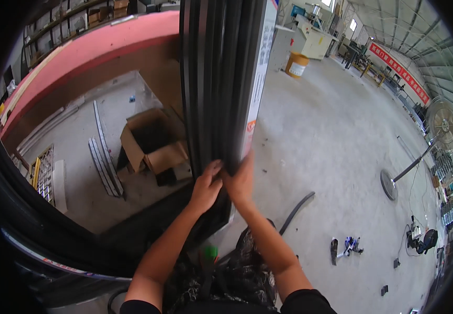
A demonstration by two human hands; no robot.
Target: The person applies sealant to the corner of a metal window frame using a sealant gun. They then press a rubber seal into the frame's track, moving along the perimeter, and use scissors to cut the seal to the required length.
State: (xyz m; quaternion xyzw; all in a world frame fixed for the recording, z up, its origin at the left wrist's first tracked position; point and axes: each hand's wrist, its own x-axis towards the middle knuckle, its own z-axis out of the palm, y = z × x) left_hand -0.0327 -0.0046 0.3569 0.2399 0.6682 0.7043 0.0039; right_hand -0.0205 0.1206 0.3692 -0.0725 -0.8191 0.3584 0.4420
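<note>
Right in front of me stands the black grooved upright of a large frame point(210, 78), with a white printed film along its right face. Both hands meet low on it, near the corner with the dark lower rail point(148, 222). My left hand point(206, 189) has its fingers bent and drawn together against the grooves; what they pinch, if anything, is hidden. Wrapped around the right edge of the upright is my right hand point(240, 180), its fingertips partly out of sight and slightly blurred. A black curved strip point(297, 212) lies on the floor beside my right forearm.
Through the frame I see an open cardboard box point(166, 157), long thin metal strips point(103, 152) and a pink-topped bench point(127, 31). At right are a standing fan point(388, 184), scattered tools point(349, 246) and a black corded item point(428, 242). A yellow bucket point(297, 65) stands farther back.
</note>
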